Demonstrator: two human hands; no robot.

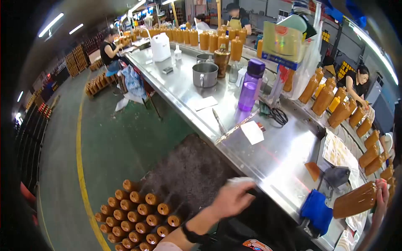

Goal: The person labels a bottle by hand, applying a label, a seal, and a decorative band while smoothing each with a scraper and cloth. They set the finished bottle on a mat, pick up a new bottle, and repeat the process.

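Note:
At the right edge, my right hand point(381, 195) is closed around a brown bottle point(355, 201) that lies tilted on its side above the metal bench. My left hand point(235, 198) is by the bench's near edge with its fingers curled. A crumpled white piece point(241, 180), like cloth or tissue, shows along those fingers. Close to the bottle are a blue cloth point(317, 211), a dark grey block-like object point(336, 175) and a brown flat scrap point(312, 171). A patterned sheet point(341, 154) lies beyond them.
The metal bench point(276, 167) carries a purple water bottle point(251, 85), metal mug point(205, 75), scissors point(278, 116) and white jug point(160, 47). Several brown bottles point(144, 209) stand on the floor at left. More bottles point(324, 98) line the conveyor, where a person point(356, 85) works opposite.

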